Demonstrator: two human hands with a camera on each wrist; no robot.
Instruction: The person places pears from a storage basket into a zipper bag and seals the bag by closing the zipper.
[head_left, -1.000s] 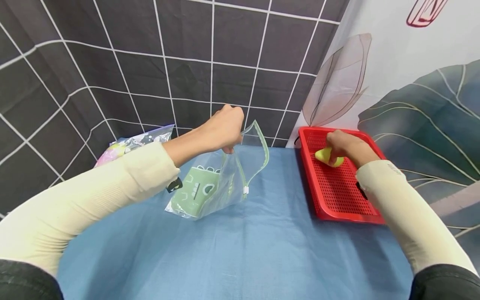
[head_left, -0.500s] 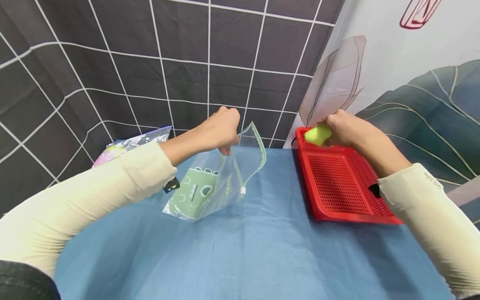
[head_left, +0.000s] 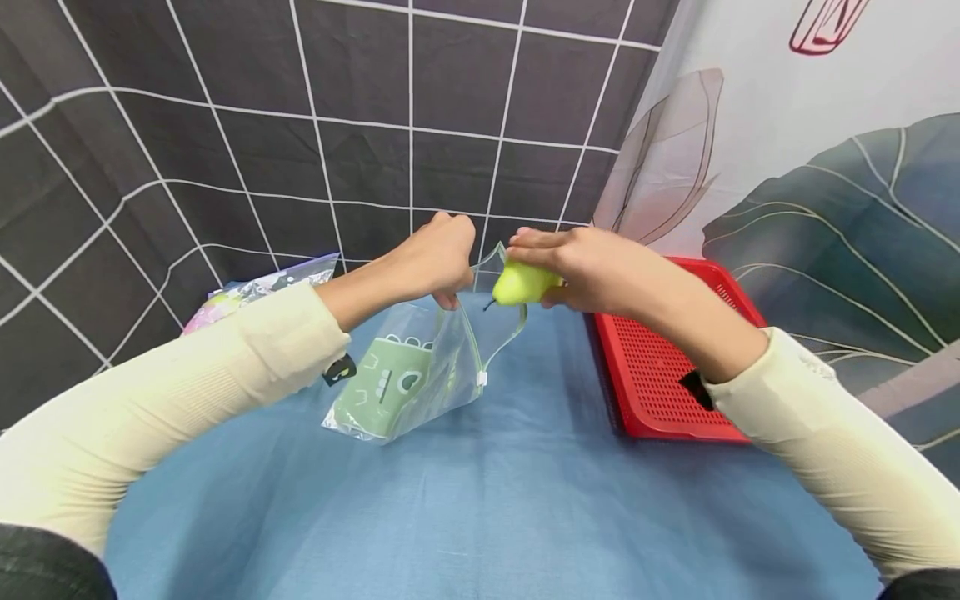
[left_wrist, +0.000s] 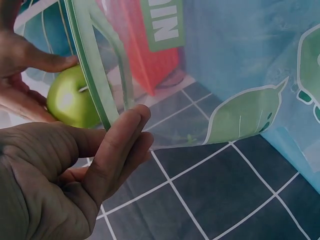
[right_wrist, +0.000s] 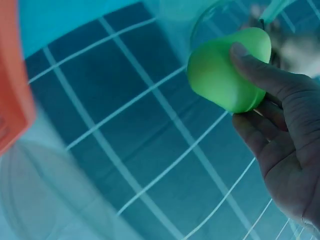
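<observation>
My left hand (head_left: pixel 442 254) pinches the rim of a clear zip bag (head_left: pixel 450 392) with green edging and a white slider, its mouth held apart. A green cartoon print (head_left: pixel 382 383) shows on the bag's side. In my right hand (head_left: pixel 592 271) is a yellow-green pear (head_left: pixel 522 283), stem toward the bag's mouth. The right wrist view has the thumb on one side of the pear (right_wrist: pixel 225 70) and fingers on the other. From the left wrist, the pear (left_wrist: pixel 75 97) appears right beside the green rim, close to my left fingertips (left_wrist: pixel 130 120).
A red plastic basket (head_left: pixel 667 392) stands on the blue cloth (head_left: pixel 480 517) at the right. Behind my left forearm lies another clear bag (head_left: pixel 300 275) with colourful contents or print. A dark tiled-pattern backdrop (head_left: pixel 360 158) rises behind.
My right hand has lifted the pear out of the red basket and carried it left to the bag's mouth. The left hand keeps holding the rim, nearly still.
</observation>
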